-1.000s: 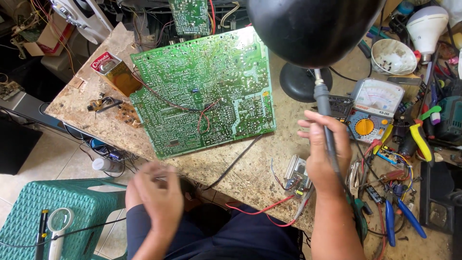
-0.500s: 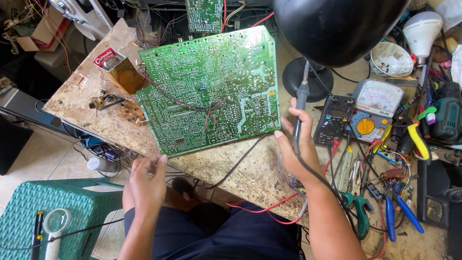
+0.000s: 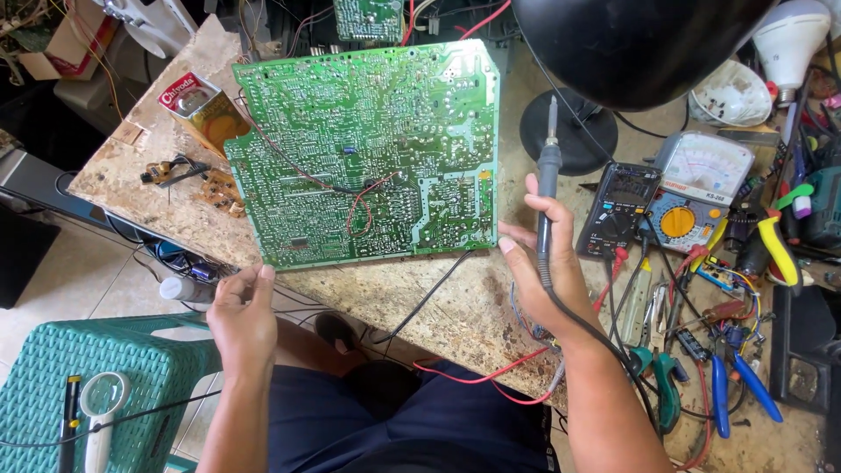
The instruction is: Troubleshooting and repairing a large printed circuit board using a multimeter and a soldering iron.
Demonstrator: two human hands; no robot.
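Right hand [image 3: 547, 263] has a solid grip on the soldering iron [image 3: 547, 197], tip up, just beside the big green circuit board [image 3: 368, 149], while the left hand [image 3: 241, 320] hangs loosely open off the surface [image 3: 438, 298] edge, grasping nothing.

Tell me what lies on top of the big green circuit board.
On the circuit board, only thin loose wires show: a dark one crossing it and a red loop near the middle. Neither hand touches it. Whatever lies between the board and the worktable is covered.

Electronics repair workshop: cluttered workbench [image 3: 420, 298], bare circuit board [image 3: 368, 149], soldering iron [image 3: 547, 188], multimeters [image 3: 692, 201], pliers [image 3: 731, 385], loose wires.
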